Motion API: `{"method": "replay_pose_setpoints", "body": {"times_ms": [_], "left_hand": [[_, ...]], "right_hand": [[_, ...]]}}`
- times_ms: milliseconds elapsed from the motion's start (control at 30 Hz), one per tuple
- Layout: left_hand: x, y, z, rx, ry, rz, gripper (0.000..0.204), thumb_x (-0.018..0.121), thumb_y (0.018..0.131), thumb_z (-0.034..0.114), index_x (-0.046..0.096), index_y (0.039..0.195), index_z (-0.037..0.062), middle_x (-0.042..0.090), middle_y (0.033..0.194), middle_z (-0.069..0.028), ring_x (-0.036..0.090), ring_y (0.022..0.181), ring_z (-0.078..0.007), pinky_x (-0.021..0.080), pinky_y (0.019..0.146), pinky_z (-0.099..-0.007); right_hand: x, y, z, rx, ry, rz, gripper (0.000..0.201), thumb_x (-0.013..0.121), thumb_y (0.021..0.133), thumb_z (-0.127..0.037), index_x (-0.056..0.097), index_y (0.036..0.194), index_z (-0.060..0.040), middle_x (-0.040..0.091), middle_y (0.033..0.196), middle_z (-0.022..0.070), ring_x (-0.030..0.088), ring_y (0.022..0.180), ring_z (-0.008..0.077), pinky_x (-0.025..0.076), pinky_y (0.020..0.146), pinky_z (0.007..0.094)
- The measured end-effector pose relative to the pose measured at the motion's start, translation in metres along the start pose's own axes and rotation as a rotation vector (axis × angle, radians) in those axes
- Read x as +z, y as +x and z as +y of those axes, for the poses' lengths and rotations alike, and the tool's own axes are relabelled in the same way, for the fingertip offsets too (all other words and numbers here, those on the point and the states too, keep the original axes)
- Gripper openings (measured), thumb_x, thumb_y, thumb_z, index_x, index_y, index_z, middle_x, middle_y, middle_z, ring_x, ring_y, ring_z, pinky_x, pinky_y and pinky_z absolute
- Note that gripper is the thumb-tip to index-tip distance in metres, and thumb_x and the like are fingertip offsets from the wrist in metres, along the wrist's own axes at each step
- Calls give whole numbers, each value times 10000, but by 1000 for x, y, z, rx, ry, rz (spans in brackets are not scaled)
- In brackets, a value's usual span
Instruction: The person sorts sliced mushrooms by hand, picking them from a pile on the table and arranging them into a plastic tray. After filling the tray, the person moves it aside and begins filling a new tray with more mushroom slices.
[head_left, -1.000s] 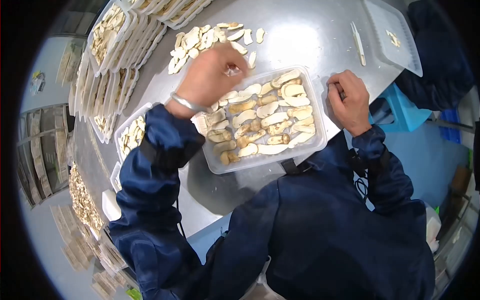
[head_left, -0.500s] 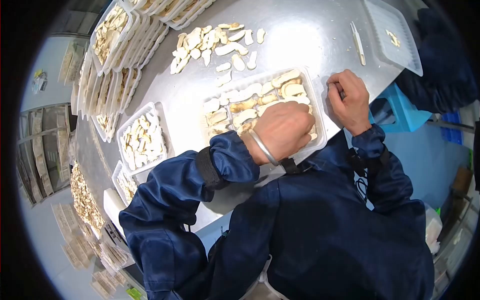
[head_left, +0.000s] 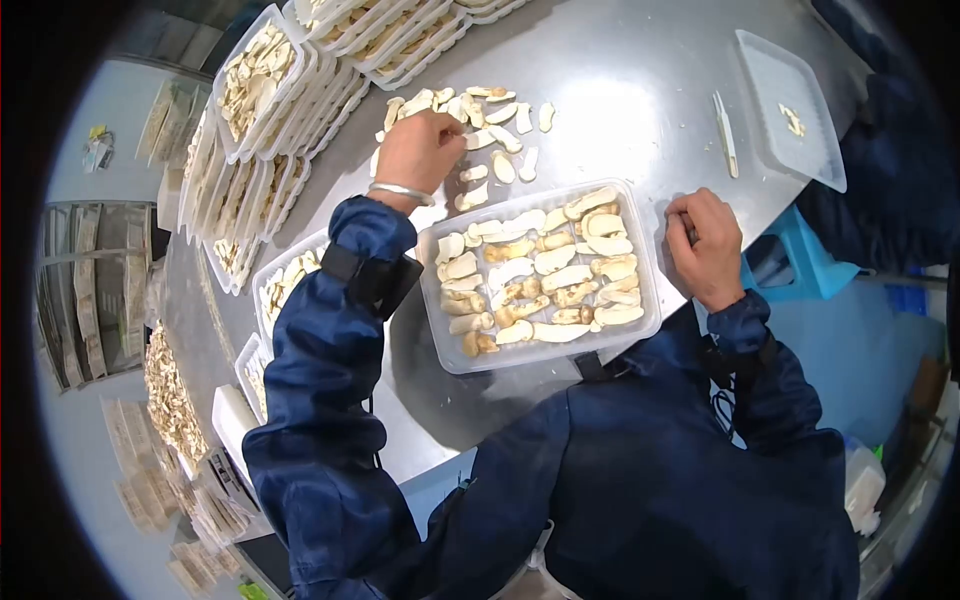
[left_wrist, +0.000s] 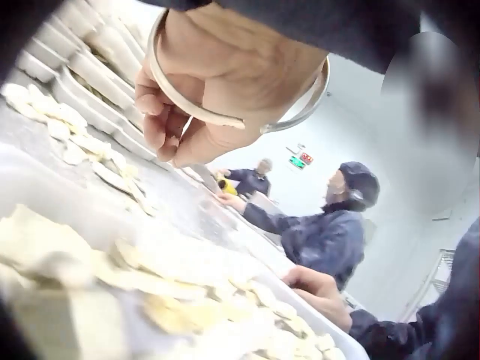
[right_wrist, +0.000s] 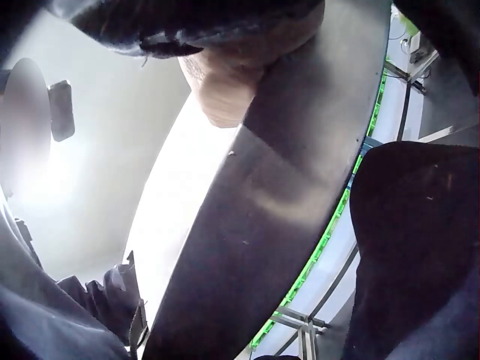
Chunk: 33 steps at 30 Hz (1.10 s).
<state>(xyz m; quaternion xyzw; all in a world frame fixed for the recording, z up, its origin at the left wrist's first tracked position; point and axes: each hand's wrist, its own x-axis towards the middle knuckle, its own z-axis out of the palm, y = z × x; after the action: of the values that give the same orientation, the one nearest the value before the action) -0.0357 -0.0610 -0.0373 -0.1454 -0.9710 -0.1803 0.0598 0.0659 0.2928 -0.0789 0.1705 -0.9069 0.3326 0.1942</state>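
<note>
My left hand [head_left: 418,150], with a silver bangle at the wrist, reaches down over a loose spread of pale mushroom slices [head_left: 503,165] on the metal table. Its fingers bend loosely, and the left wrist view shows nothing between its fingertips [left_wrist: 174,150]. Nearer my body lies a clear plastic tray [head_left: 650,275], where mushroom slices [head_left: 553,260] are laid out in close rows. Just right of that tray, my right hand [head_left: 706,250] rests at the table edge, loosely curled and holding nothing. The right wrist view shows only part of that hand [right_wrist: 225,94].
Tall stacks of filled trays [head_left: 310,110] stand at the upper left, with more trays [head_left: 292,278] below them. At the right lie a slim pale tool [head_left: 726,140] and a tray [head_left: 770,60] with a few pieces. A blue stool [head_left: 815,265] stands beside the table.
My left hand has moved from over the tray's rows up and left to the loose slices. The right hand stays at the table edge. The head view has shifted slightly.
</note>
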Motion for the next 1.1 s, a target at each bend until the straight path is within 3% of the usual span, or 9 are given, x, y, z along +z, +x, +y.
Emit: {"method": "replay_pose_setpoints", "body": {"times_ms": [300,400,600,667,733,867,1100], "left_hand": [[13,11,-2,15,23,-49,208,731,790,227,743,901,51,659,806,-129,630,704,-283,496,667,-381],[-7,2,6,-47,14,-113,195,727,763,213,762,881,62,692,837,-159,670,798,-342,525,739,-438],[-38,-36,57,145,-197,-294,143,682,804,155,737,836,27,697,846,-154,670,785,-342,528,717,-429],[-32,-41,80,195,-173,-319,134,655,803,135,727,801,22,695,818,-168,667,773,-363,527,716,-446],[-19,-43,87,239,-130,-347,109,677,810,118,710,817,14,652,795,-131,634,720,-319,496,656,-388],[-4,-45,90,184,-69,-426,118,662,797,124,729,817,28,663,800,-132,645,743,-332,504,674,-410],[5,-44,95,151,-87,-359,104,676,782,133,695,798,32,654,788,-129,643,745,-324,502,670,-401]], "right_hand": [[1,0,1,-6,4,1,51,639,810,-19,604,842,-39,554,756,96,541,687,294,406,665,399],[0,0,1,-7,6,-2,52,641,811,-20,605,843,-40,553,756,94,545,687,291,407,667,395],[1,0,0,-4,24,1,52,640,812,-20,607,845,-43,557,758,88,549,685,283,408,669,392],[0,0,1,-3,25,-9,51,639,812,-20,605,842,-44,558,759,85,551,686,281,409,671,391],[1,-1,0,-12,9,5,50,638,812,-21,603,839,-46,558,758,83,552,686,279,409,671,391],[3,-1,3,-21,4,27,47,637,812,-21,603,833,-47,558,757,83,552,687,280,407,668,389],[1,-1,1,0,7,9,44,638,809,-22,604,833,-38,557,755,97,549,691,293,408,664,398]]}}
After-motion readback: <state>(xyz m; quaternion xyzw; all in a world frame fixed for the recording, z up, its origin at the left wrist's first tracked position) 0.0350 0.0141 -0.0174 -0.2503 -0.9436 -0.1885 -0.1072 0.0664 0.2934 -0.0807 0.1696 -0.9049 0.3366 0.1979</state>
